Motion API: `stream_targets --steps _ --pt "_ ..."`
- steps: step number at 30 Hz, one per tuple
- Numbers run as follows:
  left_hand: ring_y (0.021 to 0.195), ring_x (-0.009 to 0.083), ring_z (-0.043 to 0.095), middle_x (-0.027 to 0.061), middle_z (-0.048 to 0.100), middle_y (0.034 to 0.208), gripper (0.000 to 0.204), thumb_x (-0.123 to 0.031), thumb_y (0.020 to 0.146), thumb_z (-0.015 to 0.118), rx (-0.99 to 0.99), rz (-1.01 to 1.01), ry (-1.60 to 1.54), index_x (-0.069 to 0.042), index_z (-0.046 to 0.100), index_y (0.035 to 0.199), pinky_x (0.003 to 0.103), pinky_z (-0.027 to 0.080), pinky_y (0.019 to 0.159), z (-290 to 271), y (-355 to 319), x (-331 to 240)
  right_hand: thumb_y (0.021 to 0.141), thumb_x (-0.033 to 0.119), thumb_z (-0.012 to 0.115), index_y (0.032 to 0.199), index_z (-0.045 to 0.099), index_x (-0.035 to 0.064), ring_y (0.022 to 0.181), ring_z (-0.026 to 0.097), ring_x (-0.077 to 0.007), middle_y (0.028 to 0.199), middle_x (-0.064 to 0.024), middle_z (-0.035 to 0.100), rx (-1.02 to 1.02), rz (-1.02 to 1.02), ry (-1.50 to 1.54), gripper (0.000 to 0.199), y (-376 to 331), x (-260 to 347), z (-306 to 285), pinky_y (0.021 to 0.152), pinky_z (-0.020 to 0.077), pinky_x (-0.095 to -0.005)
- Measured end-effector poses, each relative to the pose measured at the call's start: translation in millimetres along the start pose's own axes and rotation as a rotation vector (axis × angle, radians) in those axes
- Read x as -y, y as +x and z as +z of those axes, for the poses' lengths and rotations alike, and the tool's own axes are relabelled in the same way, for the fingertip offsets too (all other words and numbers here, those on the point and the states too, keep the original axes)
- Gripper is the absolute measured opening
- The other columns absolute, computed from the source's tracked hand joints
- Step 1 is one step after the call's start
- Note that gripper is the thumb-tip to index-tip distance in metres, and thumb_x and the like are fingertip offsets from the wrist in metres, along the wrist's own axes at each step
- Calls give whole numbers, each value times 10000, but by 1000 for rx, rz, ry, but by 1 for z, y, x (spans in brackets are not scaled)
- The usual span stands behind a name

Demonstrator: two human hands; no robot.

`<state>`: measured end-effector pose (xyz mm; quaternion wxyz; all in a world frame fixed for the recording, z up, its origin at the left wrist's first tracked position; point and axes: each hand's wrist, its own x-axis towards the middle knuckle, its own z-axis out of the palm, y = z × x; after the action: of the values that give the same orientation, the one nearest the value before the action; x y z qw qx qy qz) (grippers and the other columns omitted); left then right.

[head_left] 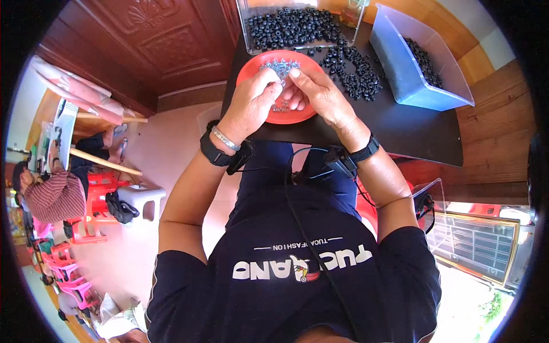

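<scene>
Both of my hands meet over a red round plate [249,71] that holds a heap of small silvery metal parts [279,67]. My left hand [251,103] curls its fingers at the plate's middle, touching my right hand [317,91]. The right index finger stretches toward the heap. Something small seems pinched between the fingertips, but the fingers hide it. Loose black rubber rings [354,71] lie on the dark table [412,128] just right of the plate.
A clear box [289,26] full of black rings stands behind the plate. A blue-and-clear bin [414,66] with more rings sits at the right. At the far left a person in a striped shirt [54,194] sits near red plastic stools [91,223] and a white stool [143,197].
</scene>
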<state>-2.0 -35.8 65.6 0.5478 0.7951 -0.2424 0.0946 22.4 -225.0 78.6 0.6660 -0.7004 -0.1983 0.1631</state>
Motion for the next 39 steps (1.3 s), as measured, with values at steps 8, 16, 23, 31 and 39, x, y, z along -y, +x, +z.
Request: stream_targets --steps 8,16,23,31,39 --pt "626 215 588 108 583 735 133 -149 922 489 9 2 -33 -21 508 893 329 459 588 2 4 -6 982 444 470 826 615 31 597 533 -90 696 -19 574 -59 -38 -86 465 3 -4 7 539 456 -237" --pt "651 231 605 132 586 730 147 -167 912 493 25 14 -7 -21 493 889 346 457 607 3 4 -3 983 418 485 815 623 35 586 514 -87 660 -10 554 -22 78 -71 440 1 6 9 535 429 -235" --pt "608 216 579 110 547 666 162 -150 898 469 16 -5 -22 -8 498 826 342 451 577 3 4 -2 986 375 481 851 626 16 603 522 -104 673 -13 557 -38 -67 -210 410 2 -1 7 570 433 -256" --pt "495 123 488 -6 464 582 233 -182 861 455 137 -373 -476 -67 480 659 244 382 481 -19 3 7 1001 222 456 953 606 1 726 550 -98 784 -22 588 -49 -137 -235 271 -3 2 -7 684 468 -252" --pt "541 86 481 -22 470 628 199 -206 899 501 45 -251 -119 -77 501 747 227 374 514 -16 12 7 923 112 568 1032 632 1 787 562 -88 875 -27 629 -68 -188 -444 169 2 4 -14 742 474 -237"
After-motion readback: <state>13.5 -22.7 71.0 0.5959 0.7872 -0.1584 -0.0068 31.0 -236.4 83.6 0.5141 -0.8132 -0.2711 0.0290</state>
